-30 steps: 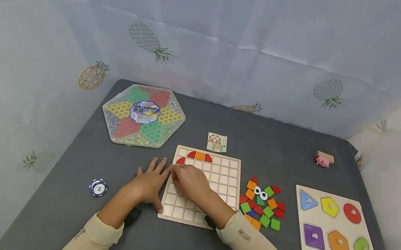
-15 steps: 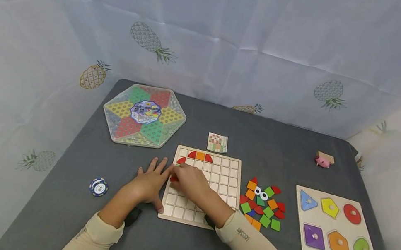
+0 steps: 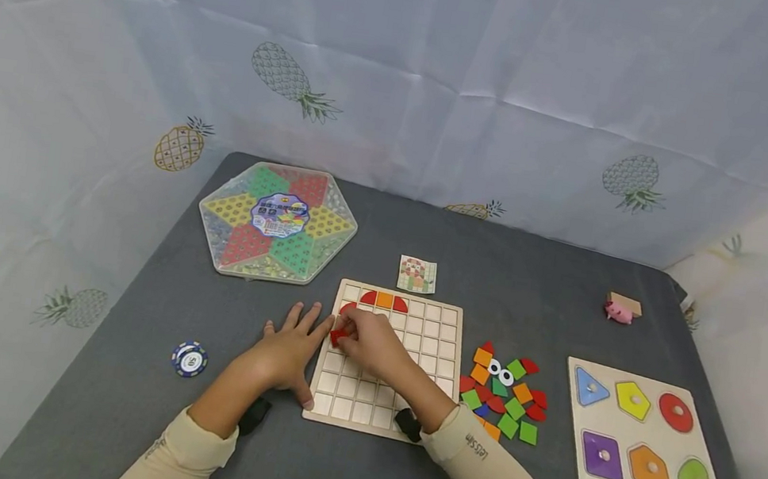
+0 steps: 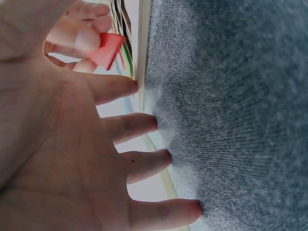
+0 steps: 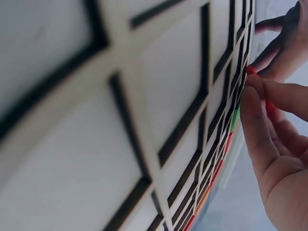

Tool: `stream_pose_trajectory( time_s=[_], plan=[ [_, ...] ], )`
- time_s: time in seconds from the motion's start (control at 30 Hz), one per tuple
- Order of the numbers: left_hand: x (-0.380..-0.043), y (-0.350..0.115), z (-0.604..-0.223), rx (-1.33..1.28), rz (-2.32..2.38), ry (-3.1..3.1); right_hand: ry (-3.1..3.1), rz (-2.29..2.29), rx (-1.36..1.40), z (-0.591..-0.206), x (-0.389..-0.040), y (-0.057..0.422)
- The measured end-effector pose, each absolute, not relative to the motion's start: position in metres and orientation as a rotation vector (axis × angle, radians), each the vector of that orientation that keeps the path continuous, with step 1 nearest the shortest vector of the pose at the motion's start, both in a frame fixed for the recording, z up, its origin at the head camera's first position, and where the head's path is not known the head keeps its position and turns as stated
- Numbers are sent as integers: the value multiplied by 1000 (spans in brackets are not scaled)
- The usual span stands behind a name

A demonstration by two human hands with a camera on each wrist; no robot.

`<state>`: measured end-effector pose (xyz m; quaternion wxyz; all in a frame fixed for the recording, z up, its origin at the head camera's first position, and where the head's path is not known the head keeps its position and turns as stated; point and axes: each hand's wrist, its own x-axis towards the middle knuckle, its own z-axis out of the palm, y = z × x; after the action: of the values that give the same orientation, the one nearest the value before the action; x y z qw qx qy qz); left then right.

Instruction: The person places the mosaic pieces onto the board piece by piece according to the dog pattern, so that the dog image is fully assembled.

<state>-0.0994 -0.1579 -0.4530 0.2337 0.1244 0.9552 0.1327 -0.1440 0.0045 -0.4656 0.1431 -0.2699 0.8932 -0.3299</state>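
My right hand [image 3: 377, 344] is over the left side of a wooden grid board [image 3: 363, 413], pinching a small flat red tile [image 3: 337, 338] between thumb and fingers. The left wrist view also shows this red tile [image 4: 107, 50], tilted up in the fingertips. My left hand [image 3: 284, 351] lies with spread fingers at the board's left edge, its fingertips pressing on the dark cloth. On the board's top row, an orange square [image 3: 384, 300] sits between two red rounded pieces. Another red piece [image 3: 347, 308] lies one row lower, and the right wrist view shows a green piece [image 5: 235, 119] near the fingertips.
Loose coloured tiles [image 3: 514, 407] lie right of the board. A small pattern card [image 3: 417, 275] is behind it. A hexagonal checkers box [image 3: 278, 222], poker chips [image 3: 188, 359], a knob puzzle [image 3: 625, 445] and a pink pig figure [image 3: 618, 311] stand around the table.
My right hand has lifted and turned a little on the board's left column, so the red tile in its fingers now shows more. My left hand has stayed in place.
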Motion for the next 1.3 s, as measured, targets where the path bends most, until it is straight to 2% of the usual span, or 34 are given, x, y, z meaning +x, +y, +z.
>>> stream_pose_trajectory(
  time_s=[0.43, 0.8, 1.0, 1.13, 1.3],
  plan=[
    [-107, -144, -458, 397, 386, 2620, 2712, -651, -790, -463, -143, 18],
    [-109, -139, -465, 429, 427, 2602, 2791, -439, -970, -468, -141, 20],
    [-99, -152, -467, 388, 466, 2620, 2684, -506, -1060, -463, -139, 19],
    [-98, -158, -468, 392, 475, 2644, 2713, -584, -997, -452, -144, 39],
    [-99, -163, -469, 394, 462, 2644, 2818, -599, -774, -445, -148, 89]
  ],
)
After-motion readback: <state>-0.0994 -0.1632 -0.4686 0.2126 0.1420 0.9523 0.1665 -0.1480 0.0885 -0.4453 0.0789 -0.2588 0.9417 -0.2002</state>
